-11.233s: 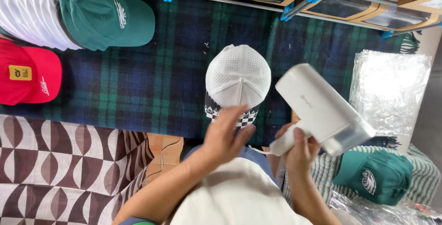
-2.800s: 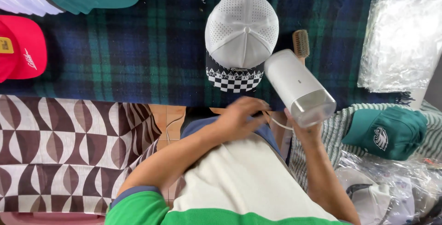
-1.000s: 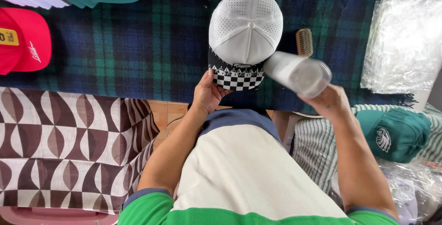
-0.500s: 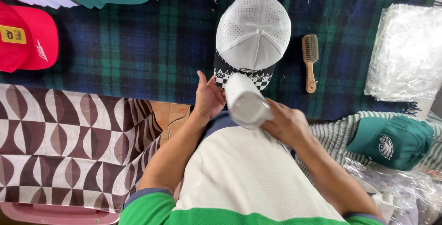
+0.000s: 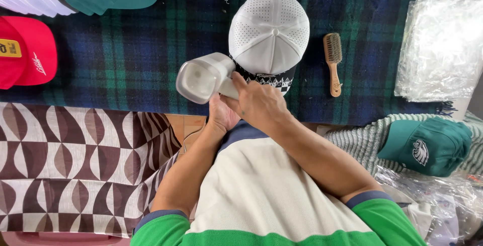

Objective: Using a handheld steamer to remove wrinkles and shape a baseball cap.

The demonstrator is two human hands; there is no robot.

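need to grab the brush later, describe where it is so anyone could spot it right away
Start at the dark blue and green plaid blanket. Near its middle sits a white perforated cap with a checkered brim. Just right of that cap lies the small wooden brush, bristle head pointing away, the only wooden, slim thing among caps and a stack of clear plastic bags.

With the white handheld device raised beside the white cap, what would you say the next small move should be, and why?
Probably swing the white handheld device back so its head faces the white cap. The right hand holds it by the handle with the head turned toward the camera, off the cap's left edge, while the left hand sits under the checkered brim, seemingly steadying it.
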